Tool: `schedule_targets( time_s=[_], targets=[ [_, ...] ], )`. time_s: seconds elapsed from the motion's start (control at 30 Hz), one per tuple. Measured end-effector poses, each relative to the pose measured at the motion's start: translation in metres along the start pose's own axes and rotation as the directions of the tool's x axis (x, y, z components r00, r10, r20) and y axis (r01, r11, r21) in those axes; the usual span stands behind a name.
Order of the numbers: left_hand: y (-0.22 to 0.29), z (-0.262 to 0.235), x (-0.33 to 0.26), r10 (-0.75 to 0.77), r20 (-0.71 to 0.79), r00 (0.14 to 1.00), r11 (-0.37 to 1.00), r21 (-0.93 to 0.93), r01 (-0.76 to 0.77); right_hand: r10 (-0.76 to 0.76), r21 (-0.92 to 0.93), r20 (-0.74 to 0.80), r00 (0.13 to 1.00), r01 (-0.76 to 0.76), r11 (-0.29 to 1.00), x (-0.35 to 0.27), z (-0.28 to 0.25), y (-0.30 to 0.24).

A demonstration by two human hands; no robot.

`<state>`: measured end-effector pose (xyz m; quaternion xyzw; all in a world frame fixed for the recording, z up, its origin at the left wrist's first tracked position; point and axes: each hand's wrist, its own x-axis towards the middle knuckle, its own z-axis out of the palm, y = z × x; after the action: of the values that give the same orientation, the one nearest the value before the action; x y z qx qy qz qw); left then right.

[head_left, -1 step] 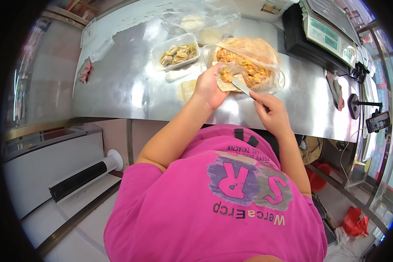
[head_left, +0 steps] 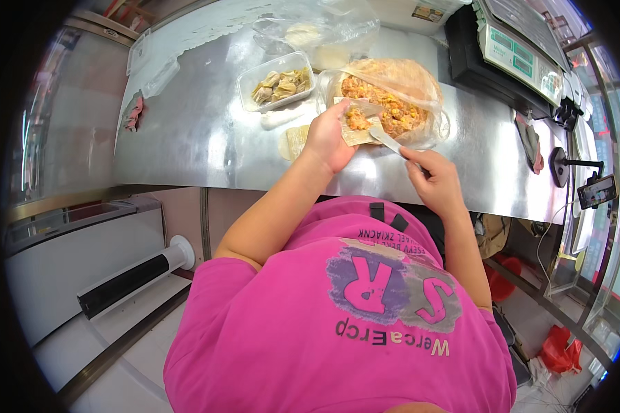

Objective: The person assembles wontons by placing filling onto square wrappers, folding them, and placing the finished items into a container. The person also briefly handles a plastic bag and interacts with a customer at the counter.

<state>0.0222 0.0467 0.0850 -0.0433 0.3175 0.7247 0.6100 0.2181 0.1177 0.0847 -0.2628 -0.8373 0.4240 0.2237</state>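
My left hand (head_left: pixel 328 140) is closed at the edge of a thin, pale dough wrapper (head_left: pixel 351 137), held flat with a dab of orange-and-yellow filling (head_left: pixel 357 118) on it. In my right hand (head_left: pixel 436 180) is a flat metal spreader (head_left: pixel 387 140); its tip lies at the wrapper's right edge, beside the filling. Just behind them a clear plastic bag (head_left: pixel 420 72) lies open, full of chunky filling (head_left: pixel 393 109). Left of my left hand rests a stack of wrappers (head_left: pixel 295 141). Behind the stack, a clear plastic tray (head_left: pixel 253 104) holds several folded dumplings (head_left: pixel 282 86).
The steel table (head_left: pixel 200 131) runs across the front. A digital scale (head_left: pixel 520 55) stands at the far right, and a phone on a stand (head_left: pixel 596 193) is below it. More clear plastic bags (head_left: pixel 337 34) lie at the back. A crumpled pinkish scrap (head_left: pixel 135 112) lies at the left edge.
My right hand has moved slightly right and nearer to me, drawing the spreader's tip back from the filling. My left hand and the wrapper have hardly moved.
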Motion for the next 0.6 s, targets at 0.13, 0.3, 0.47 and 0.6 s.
schedule_targets(
  time_s=[0.13, 0.3, 0.47, 0.6],
  targets=[
    [-0.009, -0.009, 0.002, 0.060, -0.026, 0.998, 0.953, 0.297, -0.049, 0.076, 0.020, -0.025, 0.997, -0.076, 0.997, 0.001, -0.008, -0.022],
    [-0.003, -0.025, -0.002, 0.199, -0.116, 0.973, 0.899, 0.417, -0.134, 0.384, -0.015, 0.006, 0.923, -0.384, 0.923, 0.007, -0.013, -0.003],
    [0.004, -0.033, -0.006, 0.124, -0.153, 0.980, 0.960, 0.270, -0.079, 0.276, -0.159, 0.011, 0.961, -0.271, 0.949, -0.001, -0.001, 0.017],
    [-0.005, -0.035, -0.009, 0.134, -0.133, 0.982, 0.943, 0.322, -0.085, 0.340, -0.131, -0.001, 0.940, -0.337, 0.932, 0.004, 0.015, 0.029]
  ],
)
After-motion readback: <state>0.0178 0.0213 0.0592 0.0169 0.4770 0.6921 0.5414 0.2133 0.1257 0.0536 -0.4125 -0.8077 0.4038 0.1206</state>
